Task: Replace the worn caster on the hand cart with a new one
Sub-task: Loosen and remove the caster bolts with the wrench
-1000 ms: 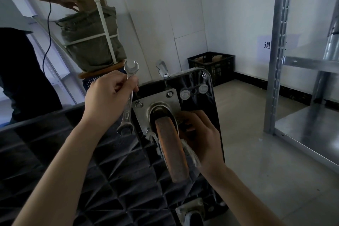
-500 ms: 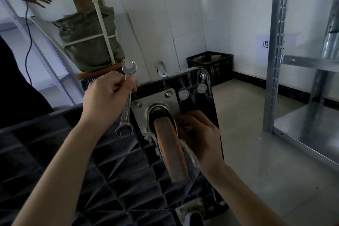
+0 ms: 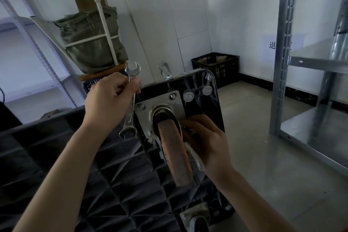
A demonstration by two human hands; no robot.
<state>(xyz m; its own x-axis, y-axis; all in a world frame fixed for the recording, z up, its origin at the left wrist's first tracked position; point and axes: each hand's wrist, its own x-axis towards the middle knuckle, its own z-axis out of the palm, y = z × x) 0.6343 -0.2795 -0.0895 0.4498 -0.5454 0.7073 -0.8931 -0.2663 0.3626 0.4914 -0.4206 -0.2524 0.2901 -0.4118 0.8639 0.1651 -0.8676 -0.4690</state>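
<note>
The black plastic hand cart [image 3: 116, 184] stands on its side with its ribbed underside facing me. A worn caster with an orange-brown wheel [image 3: 176, 153] is bolted to it through a metal plate [image 3: 160, 100]. My left hand [image 3: 109, 98] grips a silver open-ended wrench [image 3: 130, 103], held upright just left of the plate. My right hand [image 3: 207, 143] is closed around the right side of the caster fork, fingers hidden behind the wheel. A second caster [image 3: 195, 218] shows at the cart's lower edge.
A metal shelving rack [image 3: 284, 58] stands at the right. A black crate [image 3: 216, 68] sits in the far corner. A grey sack [image 3: 90, 43] on a white frame leans behind the cart. Bare concrete floor [image 3: 263, 156] lies to the right.
The other person at the upper left has left the view. My hands, the wrench and the caster have barely shifted.
</note>
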